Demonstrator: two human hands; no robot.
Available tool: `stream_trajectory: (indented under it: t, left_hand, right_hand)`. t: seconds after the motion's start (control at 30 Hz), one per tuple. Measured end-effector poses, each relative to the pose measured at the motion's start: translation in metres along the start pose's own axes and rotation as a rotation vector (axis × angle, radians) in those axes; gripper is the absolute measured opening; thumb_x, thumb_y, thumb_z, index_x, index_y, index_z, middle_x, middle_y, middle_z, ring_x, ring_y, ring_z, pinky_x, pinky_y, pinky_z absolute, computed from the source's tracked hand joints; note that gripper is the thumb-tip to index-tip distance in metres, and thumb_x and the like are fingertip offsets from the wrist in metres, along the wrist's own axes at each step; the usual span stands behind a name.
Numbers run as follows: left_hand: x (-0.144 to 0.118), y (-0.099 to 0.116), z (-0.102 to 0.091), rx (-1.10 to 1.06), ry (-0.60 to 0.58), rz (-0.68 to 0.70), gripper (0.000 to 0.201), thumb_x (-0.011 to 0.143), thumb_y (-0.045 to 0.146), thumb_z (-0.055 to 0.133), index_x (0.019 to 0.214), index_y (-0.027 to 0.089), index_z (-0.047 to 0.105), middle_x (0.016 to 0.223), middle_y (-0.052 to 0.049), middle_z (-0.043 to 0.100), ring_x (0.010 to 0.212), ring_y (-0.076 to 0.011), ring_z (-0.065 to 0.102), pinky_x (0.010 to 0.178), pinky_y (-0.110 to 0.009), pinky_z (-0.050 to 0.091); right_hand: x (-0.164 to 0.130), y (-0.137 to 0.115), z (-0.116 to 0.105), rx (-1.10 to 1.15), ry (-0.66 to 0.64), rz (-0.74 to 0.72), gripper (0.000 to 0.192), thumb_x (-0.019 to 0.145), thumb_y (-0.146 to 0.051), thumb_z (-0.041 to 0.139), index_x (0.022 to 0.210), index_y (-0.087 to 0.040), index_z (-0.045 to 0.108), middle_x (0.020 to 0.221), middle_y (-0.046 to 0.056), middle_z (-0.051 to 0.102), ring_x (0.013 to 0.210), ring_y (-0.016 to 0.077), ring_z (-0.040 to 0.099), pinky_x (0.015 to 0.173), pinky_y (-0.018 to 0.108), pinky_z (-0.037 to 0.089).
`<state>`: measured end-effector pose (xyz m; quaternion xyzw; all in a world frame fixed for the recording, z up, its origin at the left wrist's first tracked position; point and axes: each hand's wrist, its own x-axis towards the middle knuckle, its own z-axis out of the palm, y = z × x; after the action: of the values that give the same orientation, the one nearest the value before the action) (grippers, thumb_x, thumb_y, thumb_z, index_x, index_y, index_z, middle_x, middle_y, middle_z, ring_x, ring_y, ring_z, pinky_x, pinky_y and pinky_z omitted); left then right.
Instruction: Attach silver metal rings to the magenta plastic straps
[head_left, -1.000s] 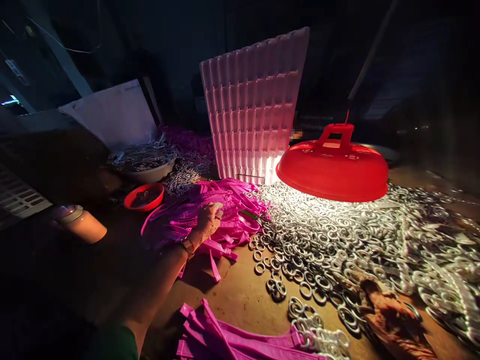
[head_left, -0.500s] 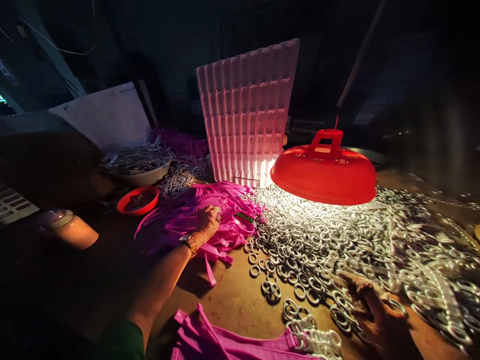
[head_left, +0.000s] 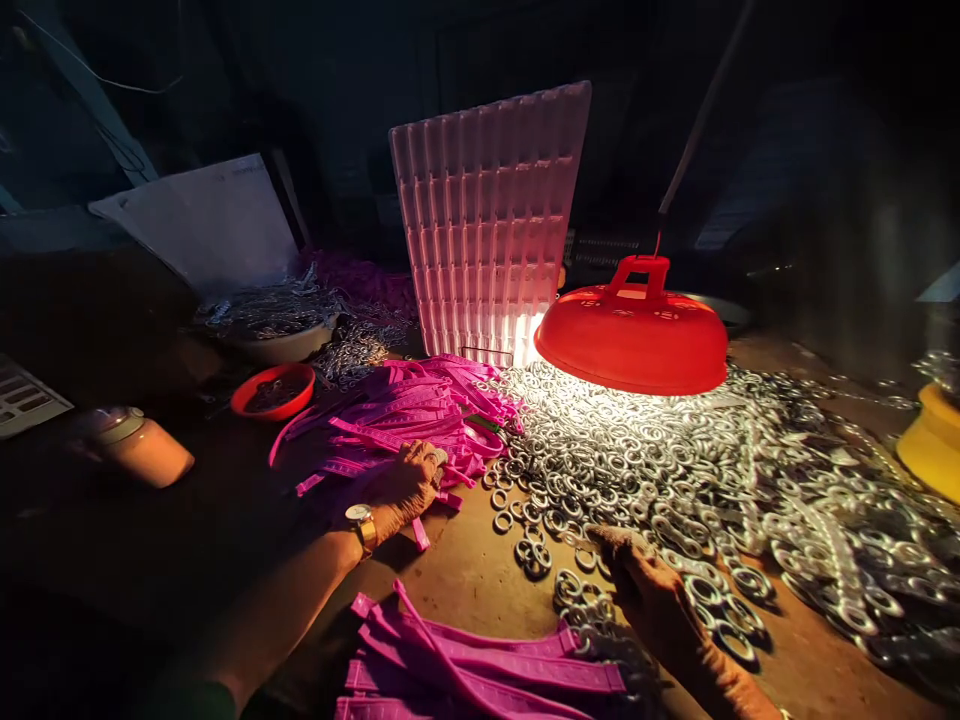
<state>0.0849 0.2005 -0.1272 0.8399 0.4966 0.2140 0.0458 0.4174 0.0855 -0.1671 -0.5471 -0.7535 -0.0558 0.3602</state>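
My left hand [head_left: 418, 482], with a wristwatch [head_left: 361, 522] at its wrist, is closed at the near side of a heap of magenta straps [head_left: 420, 400]. One strap [head_left: 364, 440] runs into its curled fingers. Over the near edge of a spread of silver metal rings [head_left: 637, 450], my right hand [head_left: 649, 585] has its fingertips pressed together beside some loose rings. Whatever they may pinch is too small to make out. In front of me lies a bundle of magenta straps [head_left: 480, 660], its right ends by silver ring links [head_left: 581, 597], partly shadowed by my right hand.
A red lamp shade [head_left: 634, 345] hangs low over the rings, before an upright ribbed clear panel [head_left: 487, 220]. Leftward are a red bowl [head_left: 274, 408], a basin [head_left: 292, 345] heaped with metal pieces and a lidded jar [head_left: 142, 450]. A yellow container [head_left: 934, 440] stands far right.
My left hand has drawn back toward me from the strap heap, and a strap end has shifted with it. My right hand has moved left across the rings to the heap's near edge.
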Motion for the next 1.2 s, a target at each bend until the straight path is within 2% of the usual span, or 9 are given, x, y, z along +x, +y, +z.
stream_trajectory:
  t: [0.17, 0.3, 0.4, 0.57, 0.7, 0.83, 0.93, 1.07, 1.2]
  left_hand:
    - [-0.014, -0.011, 0.005, -0.164, 0.069, -0.008, 0.028, 0.089, 0.011, 0.042, 0.107, 0.013, 0.063, 0.097, -0.010, 0.064, 0.092, -0.0197, 0.058, 0.085, -0.035, 0.048]
    - [-0.003, -0.023, -0.003, -0.096, 0.136, -0.064, 0.030, 0.087, 0.013, 0.045, 0.109, 0.011, 0.065, 0.105, -0.013, 0.065, 0.098, -0.0255, 0.057, 0.088, -0.039, 0.046]
    - [0.004, -0.024, -0.013, 0.019, 0.067, -0.094, 0.028, 0.083, 0.015, 0.052, 0.107, 0.014, 0.066, 0.106, -0.011, 0.066, 0.099, -0.0279, 0.056, 0.088, -0.043, 0.043]
    - [0.007, -0.021, -0.027, 0.118, -0.069, -0.096, 0.024, 0.080, 0.012, 0.054, 0.101, 0.017, 0.066, 0.102, -0.010, 0.064, 0.096, -0.0247, 0.053, 0.085, -0.040, 0.041]
    - [0.005, -0.022, -0.030, 0.145, -0.069, -0.021, 0.026, 0.078, 0.007, 0.051, 0.097, 0.017, 0.065, 0.096, -0.008, 0.061, 0.091, -0.0216, 0.052, 0.084, -0.037, 0.040]
    - [0.003, -0.023, -0.032, 0.174, -0.034, 0.000, 0.025, 0.083, 0.009, 0.045, 0.094, 0.019, 0.065, 0.089, -0.007, 0.060, 0.086, -0.0210, 0.051, 0.082, -0.037, 0.039]
    - [0.002, -0.023, -0.035, 0.205, -0.017, -0.008, 0.025, 0.086, 0.013, 0.042, 0.086, 0.018, 0.066, 0.085, -0.008, 0.061, 0.084, -0.0228, 0.052, 0.080, -0.038, 0.037]
    - [-0.008, -0.008, -0.036, 0.163, -0.027, -0.020, 0.029, 0.085, 0.011, 0.039, 0.086, 0.018, 0.068, 0.081, -0.008, 0.063, 0.081, -0.0230, 0.055, 0.079, -0.040, 0.037]
    - [-0.033, 0.039, -0.014, -0.170, -0.049, 0.007, 0.034, 0.077, 0.008, 0.047, 0.099, 0.025, 0.065, 0.084, -0.005, 0.063, 0.078, -0.0213, 0.056, 0.072, -0.034, 0.043]
  right_hand:
    - [0.002, -0.004, -0.002, -0.002, 0.006, -0.110, 0.033, 0.086, -0.013, 0.038, 0.098, -0.017, 0.068, 0.064, 0.006, 0.070, 0.047, 0.0146, 0.064, 0.049, 0.020, 0.052]
    - [-0.002, 0.002, 0.000, -0.008, -0.030, -0.065, 0.033, 0.085, -0.014, 0.040, 0.099, -0.018, 0.069, 0.078, 0.009, 0.073, 0.056, 0.0160, 0.068, 0.055, 0.022, 0.055]
    - [-0.005, 0.007, 0.004, -0.005, -0.061, -0.043, 0.032, 0.083, -0.015, 0.041, 0.096, -0.017, 0.069, 0.076, 0.010, 0.073, 0.057, 0.0176, 0.068, 0.054, 0.023, 0.055]
    - [-0.009, 0.009, 0.011, 0.032, -0.064, -0.097, 0.033, 0.083, -0.013, 0.041, 0.101, -0.017, 0.067, 0.080, 0.010, 0.073, 0.063, 0.0182, 0.069, 0.057, 0.023, 0.055]
    - [-0.009, 0.007, 0.010, 0.033, -0.056, -0.061, 0.033, 0.084, -0.013, 0.040, 0.102, -0.017, 0.067, 0.077, 0.009, 0.072, 0.062, 0.0177, 0.069, 0.057, 0.022, 0.055]
    - [-0.008, 0.003, 0.006, 0.037, -0.059, -0.077, 0.033, 0.085, -0.012, 0.039, 0.103, -0.017, 0.066, 0.086, 0.009, 0.073, 0.072, 0.0184, 0.071, 0.063, 0.024, 0.056]
    - [-0.009, 0.002, 0.006, 0.047, -0.064, -0.071, 0.032, 0.087, -0.013, 0.039, 0.105, -0.017, 0.065, 0.081, 0.009, 0.073, 0.065, 0.0175, 0.070, 0.058, 0.023, 0.055]
    - [-0.001, -0.008, 0.009, 0.157, -0.080, 0.013, 0.031, 0.088, -0.014, 0.038, 0.102, -0.016, 0.065, 0.074, 0.009, 0.071, 0.059, 0.0161, 0.067, 0.057, 0.023, 0.053]
    - [0.019, -0.039, 0.009, 0.344, -0.117, 0.111, 0.025, 0.090, -0.020, 0.039, 0.092, -0.016, 0.063, 0.077, 0.008, 0.068, 0.063, 0.0155, 0.063, 0.058, 0.025, 0.052]
